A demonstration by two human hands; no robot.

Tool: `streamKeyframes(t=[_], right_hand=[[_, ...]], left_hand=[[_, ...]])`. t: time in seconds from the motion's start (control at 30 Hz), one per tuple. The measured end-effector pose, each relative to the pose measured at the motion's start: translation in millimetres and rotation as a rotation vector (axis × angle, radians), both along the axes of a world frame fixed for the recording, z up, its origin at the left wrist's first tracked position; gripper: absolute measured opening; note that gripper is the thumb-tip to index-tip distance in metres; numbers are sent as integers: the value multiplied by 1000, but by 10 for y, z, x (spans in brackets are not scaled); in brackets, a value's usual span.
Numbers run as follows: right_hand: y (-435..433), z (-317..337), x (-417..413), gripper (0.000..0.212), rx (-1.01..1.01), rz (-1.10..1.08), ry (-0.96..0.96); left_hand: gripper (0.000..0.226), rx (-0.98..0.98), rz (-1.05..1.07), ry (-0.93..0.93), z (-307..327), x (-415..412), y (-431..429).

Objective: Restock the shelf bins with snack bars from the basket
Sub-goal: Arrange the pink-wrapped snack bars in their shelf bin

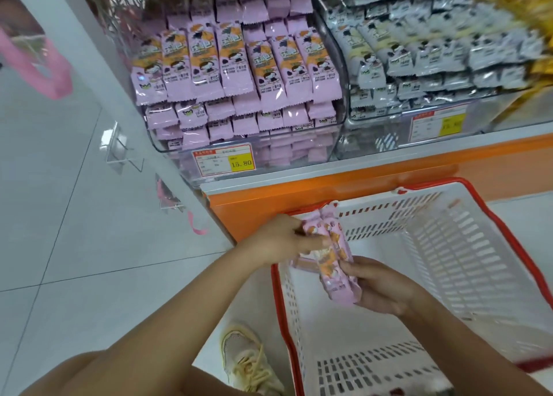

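Shop shelf (389, 163), pink bin (176, 151) at 12 o'clock nearly full. Bars (336, 261) held over basket (449, 261) at 5 o'clock, pinched by left grip (281, 241), clasped by right grip (381, 289). Judged light, slippery; best taken mid-length.

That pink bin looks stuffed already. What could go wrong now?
1. The stacked bars are heaped above the clear bin's rim, so adding more may send some sliding off.
2. The left hand and right hand hold a loose bundle of bars; one could slip into the basket or onto the floor.
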State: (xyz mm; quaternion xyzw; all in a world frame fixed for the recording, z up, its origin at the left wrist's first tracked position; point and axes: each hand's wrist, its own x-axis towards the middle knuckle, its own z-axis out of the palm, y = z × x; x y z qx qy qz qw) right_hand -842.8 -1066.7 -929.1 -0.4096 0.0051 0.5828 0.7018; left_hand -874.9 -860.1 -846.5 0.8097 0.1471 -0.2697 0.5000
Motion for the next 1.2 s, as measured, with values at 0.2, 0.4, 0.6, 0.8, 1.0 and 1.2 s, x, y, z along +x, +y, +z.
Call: streamKeyframes(t=[0.2, 0.4, 0.6, 0.8, 1.0, 1.2], right_hand=[[103, 561, -5, 48, -136, -174, -404], [8, 918, -108, 31, -376, -137, -751], [1, 1180, -176, 46, -348, -286, -947], [176, 1350, -248, 42, -283, -388, -1067], [375, 1537, -241, 47, -388, -413, -1249], [559, 1655, -185, 78, -727, -515, -1681]], left_hand=[[28, -415, 284, -59, 321, -23, -57], [8, -632, 354, -69, 536, -60, -33], [21, -597, 335, -159, 681, -82, -1], [24, -576, 386, -245, 869, -97, -27], [39, -509, 490, -341, 1005, -77, -70], [49, -434, 521, -473, 1158, -68, -47]])
